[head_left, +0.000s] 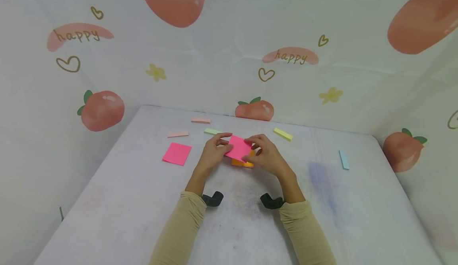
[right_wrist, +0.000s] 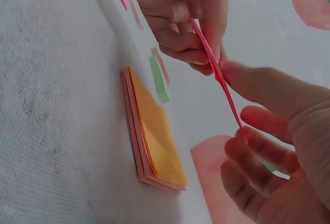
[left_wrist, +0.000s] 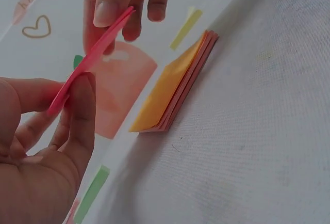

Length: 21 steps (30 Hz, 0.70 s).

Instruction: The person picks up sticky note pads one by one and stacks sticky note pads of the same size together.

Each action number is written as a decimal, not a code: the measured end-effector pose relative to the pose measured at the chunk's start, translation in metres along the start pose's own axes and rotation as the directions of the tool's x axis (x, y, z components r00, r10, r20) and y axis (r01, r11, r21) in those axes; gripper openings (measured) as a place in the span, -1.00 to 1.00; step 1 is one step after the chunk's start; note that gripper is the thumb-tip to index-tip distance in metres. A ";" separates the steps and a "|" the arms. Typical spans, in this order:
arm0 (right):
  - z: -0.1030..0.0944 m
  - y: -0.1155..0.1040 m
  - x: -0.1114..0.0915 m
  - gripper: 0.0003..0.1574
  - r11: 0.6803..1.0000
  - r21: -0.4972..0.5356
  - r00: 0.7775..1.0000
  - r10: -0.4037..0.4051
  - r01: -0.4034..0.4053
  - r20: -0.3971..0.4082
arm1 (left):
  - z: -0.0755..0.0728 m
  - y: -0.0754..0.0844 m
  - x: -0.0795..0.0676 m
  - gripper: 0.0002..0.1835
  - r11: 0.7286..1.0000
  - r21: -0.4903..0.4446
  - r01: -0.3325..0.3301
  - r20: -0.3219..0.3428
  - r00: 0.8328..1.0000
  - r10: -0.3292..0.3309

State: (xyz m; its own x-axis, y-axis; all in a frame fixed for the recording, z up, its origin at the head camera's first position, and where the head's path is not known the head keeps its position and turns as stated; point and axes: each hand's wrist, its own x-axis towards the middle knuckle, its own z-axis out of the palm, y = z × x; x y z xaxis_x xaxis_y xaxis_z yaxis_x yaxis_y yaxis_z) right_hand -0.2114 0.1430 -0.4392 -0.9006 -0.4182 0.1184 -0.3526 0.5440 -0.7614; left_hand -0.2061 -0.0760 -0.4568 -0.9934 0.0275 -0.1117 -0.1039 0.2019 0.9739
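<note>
The backdrop (head_left: 214,66) reads "happy" twice; left fingers (left_wrist: 82,97) and right fingers (right_wrist: 250,167) pinch one pink paper square (head_left: 239,149).

Left sleeve (head_left: 180,229) and right sleeve (head_left: 308,231), lower middle of frame: plain beige, fabric wrinkled. Left wrist piece (head_left: 214,199), right wrist piece (head_left: 271,201): black, stubby, bent.

Held note (head_left: 239,149) btwn L hand (head_left: 213,151) & R hand (head_left: 266,155), above stack (left_wrist: 172,87) on table (head_left: 236,233); loose note (head_left: 177,154) L, strips (head_left: 283,134) behind, lone strip (head_left: 344,160) R.
</note>
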 end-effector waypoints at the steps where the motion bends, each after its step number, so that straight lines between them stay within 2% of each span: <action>1: 0.001 -0.001 0.000 -0.30 1.000 -0.005 1.000 -0.011 0.011 0.021 | 0.000 0.000 0.000 -0.54 1.000 -0.011 0.002 0.004 1.000 -0.002; 7: 0.002 -0.002 -0.003 -0.21 0.998 -0.016 0.996 -0.056 0.057 0.068 | 0.000 0.000 0.000 -0.46 0.999 -0.043 0.028 0.037 0.999 -0.026; 13: 0.000 -0.002 -0.003 -0.37 0.998 0.021 0.997 -0.058 0.057 0.052 | 0.000 -0.001 0.001 -0.62 0.991 -0.115 0.065 0.042 0.997 -0.061; 15: -0.001 -0.001 -0.002 -0.45 0.998 0.040 0.998 -0.051 0.049 0.046 | 0.000 -0.002 0.002 -0.66 0.988 -0.135 0.071 0.041 0.997 -0.066; 21: -0.003 -0.003 0.001 -0.54 0.989 0.139 0.998 0.044 -0.049 0.041 | 0.001 -0.002 0.002 -0.66 0.981 -0.188 0.046 0.046 0.998 -0.038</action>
State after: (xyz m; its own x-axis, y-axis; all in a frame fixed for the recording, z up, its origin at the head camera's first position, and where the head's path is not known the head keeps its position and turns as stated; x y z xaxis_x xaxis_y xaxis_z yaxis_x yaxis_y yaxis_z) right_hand -0.2124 0.1431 -0.4353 -0.9040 -0.4235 0.0588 -0.2695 0.4576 -0.8473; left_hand -0.2083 -0.0754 -0.4587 -0.9854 0.0651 -0.1575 -0.1568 0.0152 0.9875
